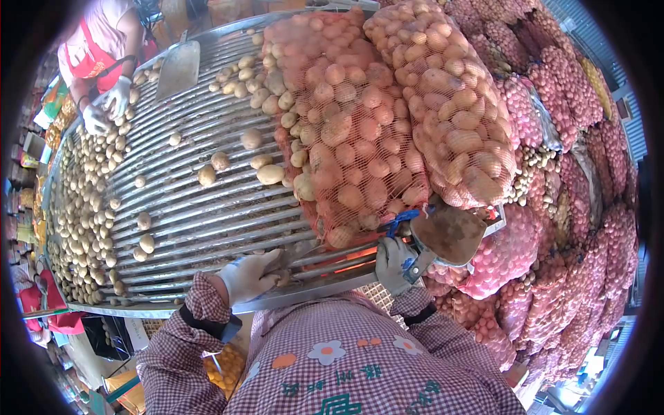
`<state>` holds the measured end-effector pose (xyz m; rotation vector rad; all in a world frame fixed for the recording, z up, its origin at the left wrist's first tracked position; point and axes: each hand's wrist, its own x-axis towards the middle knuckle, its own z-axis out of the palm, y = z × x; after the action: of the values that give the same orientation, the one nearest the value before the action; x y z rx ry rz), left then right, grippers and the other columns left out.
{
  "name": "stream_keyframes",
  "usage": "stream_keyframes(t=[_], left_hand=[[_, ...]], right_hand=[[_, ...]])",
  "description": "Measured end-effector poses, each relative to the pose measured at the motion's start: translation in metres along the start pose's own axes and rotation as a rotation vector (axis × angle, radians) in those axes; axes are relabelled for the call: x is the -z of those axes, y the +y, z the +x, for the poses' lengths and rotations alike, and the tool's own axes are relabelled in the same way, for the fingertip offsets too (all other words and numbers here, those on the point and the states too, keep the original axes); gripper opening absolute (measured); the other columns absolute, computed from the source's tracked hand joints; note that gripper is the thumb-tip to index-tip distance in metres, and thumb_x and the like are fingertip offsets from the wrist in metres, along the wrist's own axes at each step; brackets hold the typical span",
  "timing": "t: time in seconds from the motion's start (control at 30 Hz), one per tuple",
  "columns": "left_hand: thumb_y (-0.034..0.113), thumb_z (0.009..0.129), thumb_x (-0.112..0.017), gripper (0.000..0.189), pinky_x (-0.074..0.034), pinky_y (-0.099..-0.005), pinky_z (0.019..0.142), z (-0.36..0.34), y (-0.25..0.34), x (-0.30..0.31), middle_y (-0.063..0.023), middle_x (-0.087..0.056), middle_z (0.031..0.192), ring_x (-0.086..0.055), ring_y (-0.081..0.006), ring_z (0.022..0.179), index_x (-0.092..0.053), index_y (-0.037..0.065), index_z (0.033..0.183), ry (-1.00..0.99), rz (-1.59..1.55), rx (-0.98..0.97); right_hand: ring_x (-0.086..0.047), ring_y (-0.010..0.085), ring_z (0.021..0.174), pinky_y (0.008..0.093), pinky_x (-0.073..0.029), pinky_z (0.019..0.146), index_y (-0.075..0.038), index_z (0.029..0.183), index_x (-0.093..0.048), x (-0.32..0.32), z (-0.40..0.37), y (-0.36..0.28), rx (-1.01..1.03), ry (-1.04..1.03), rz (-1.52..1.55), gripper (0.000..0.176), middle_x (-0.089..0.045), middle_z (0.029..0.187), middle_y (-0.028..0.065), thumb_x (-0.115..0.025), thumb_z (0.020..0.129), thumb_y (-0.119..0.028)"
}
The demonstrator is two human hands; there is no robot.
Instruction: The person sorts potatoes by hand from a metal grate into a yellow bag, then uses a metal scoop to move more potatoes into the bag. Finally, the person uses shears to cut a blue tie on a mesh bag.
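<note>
My left hand [250, 278], in a white glove with grey, soiled fingers, is at the front rail of the slatted metal table [228, 232]. Its fingers stretch toward the lower corner of a red mesh bag of potatoes [356, 135], partly blurred. My right hand [395, 265], in a greyish glove, is closed at the handle of a metal scoop [449, 235] with a brown-stained pan. Just above its fingers, a blue strip [401, 223] sits by the bag's lower corner. A second full mesh bag [453, 104] leans beside the first.
Loose potatoes [83, 207] crowd the table's left end; several others lie across the slats. Another scoop [178, 70] rests at the far edge. A person [104, 55] in a red apron handles potatoes at far left. Stacked potato bags [574, 263] fill the right side.
</note>
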<state>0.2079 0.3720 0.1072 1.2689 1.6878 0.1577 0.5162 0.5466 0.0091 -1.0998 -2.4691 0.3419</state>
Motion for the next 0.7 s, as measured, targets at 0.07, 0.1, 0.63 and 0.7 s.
stream_keyframes(t=[0.07, 0.1, 0.63, 0.7], left_hand=[[0.024, 0.094, -0.06, 0.06, -0.053, -0.0419, 0.094, 0.007, -0.006, -0.002, -0.0282, -0.066, 0.117, -0.066, -0.0402, 0.108, -0.042, 0.003, 0.148, 0.051, 0.023, -0.054], [0.024, 0.094, -0.06, 0.06, -0.053, -0.042, 0.093, 0.008, -0.009, -0.006, -0.0279, -0.067, 0.117, -0.067, -0.0399, 0.107, -0.042, 0.003, 0.148, 0.098, 0.04, -0.104], [0.009, 0.096, -0.06, 0.059, -0.055, -0.03, 0.087, 0.014, -0.031, -0.013, -0.0161, -0.071, 0.116, -0.069, -0.0173, 0.099, -0.041, -0.002, 0.15, 0.198, -0.305, 0.002], [0.013, 0.097, -0.058, 0.053, -0.051, -0.036, 0.099, 0.024, -0.019, -0.012, -0.0217, -0.067, 0.126, -0.068, -0.0274, 0.111, -0.046, -0.001, 0.146, 0.224, -0.374, -0.195]], right_hand=[[-0.067, 0.0384, 0.077, 0.049, -0.053, 0.07, -0.005, 0.106, -0.064, -0.005, 0.0, 0.004, 0.018, 0.028, 0.017, 0.019, -0.067, 0.092, 0.0181, -0.064, 0.091, -0.016], [-0.067, 0.0385, 0.077, 0.0489, -0.053, 0.069, -0.005, 0.106, -0.064, -0.006, -0.003, 0.005, 0.035, 0.048, 0.035, 0.018, -0.067, 0.092, 0.018, -0.063, 0.091, -0.016], [-0.066, 0.0391, 0.074, 0.0471, -0.053, 0.067, -0.003, 0.102, -0.064, -0.004, -0.003, 0.002, 0.072, 0.068, 0.011, 0.016, -0.066, 0.088, 0.0189, -0.065, 0.09, -0.014], [-0.066, 0.0389, 0.073, 0.047, -0.053, 0.067, -0.003, 0.102, -0.064, -0.007, -0.003, 0.005, 0.062, 0.065, 0.014, 0.016, -0.065, 0.088, 0.0187, -0.064, 0.09, -0.014]])
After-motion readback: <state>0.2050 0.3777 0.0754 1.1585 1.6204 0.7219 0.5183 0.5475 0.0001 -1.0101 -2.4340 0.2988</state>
